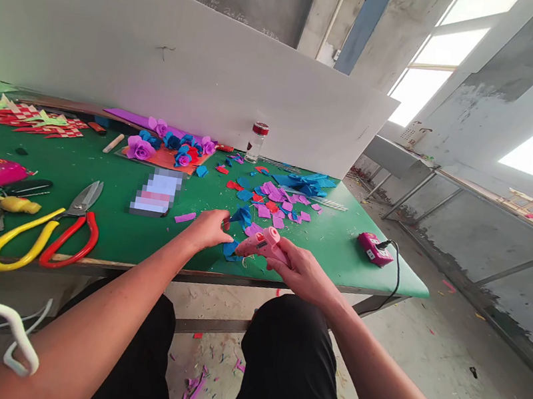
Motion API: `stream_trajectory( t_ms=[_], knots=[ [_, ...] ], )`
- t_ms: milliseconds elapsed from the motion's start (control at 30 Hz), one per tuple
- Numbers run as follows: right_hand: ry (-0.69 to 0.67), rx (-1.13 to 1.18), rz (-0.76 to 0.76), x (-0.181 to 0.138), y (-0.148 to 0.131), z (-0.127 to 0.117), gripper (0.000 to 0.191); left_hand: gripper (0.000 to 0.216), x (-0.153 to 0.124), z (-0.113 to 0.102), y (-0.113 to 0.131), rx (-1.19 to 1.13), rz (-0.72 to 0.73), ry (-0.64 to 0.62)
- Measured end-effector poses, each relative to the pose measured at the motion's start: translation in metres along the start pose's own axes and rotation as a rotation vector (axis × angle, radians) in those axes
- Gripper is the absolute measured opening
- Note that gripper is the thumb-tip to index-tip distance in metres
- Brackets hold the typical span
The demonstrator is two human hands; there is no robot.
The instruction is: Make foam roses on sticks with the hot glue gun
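My left hand [210,228] is closed in a pinch near the table's front edge, on a dark blue paper flower [242,215] that stands out just past its fingertips. My right hand [300,267] is wrapped round a pink hot glue gun [264,243], whose nozzle points left toward a blue paper petal [229,250] below the flower. Whether the nozzle touches the petal I cannot tell. Loose purple petals [275,194] with some blue and red ones lie scattered behind both hands.
Finished paper roses [142,148] sit at the back left, near a phone [156,193]. Large scissors [73,213] lie at the left front. A glass jar [256,142] stands by the white board [192,59]. A magenta power box [374,249] with a black cord is at the right.
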State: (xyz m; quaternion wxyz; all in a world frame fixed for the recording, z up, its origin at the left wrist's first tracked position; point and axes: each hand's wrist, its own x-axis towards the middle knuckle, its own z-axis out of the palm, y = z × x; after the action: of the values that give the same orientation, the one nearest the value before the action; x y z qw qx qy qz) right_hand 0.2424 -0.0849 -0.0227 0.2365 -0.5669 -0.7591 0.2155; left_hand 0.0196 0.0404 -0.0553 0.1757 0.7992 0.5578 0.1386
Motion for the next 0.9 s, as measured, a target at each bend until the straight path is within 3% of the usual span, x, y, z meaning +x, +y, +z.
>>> stream_trajectory(
  t_ms=[900],
  knots=[
    [0.005,-0.022,-0.011,-0.0012,-0.0008,-0.0017,0.019,0.024,-0.0002,-0.001,0.0019,-0.005,-0.005,-0.006]
  ],
)
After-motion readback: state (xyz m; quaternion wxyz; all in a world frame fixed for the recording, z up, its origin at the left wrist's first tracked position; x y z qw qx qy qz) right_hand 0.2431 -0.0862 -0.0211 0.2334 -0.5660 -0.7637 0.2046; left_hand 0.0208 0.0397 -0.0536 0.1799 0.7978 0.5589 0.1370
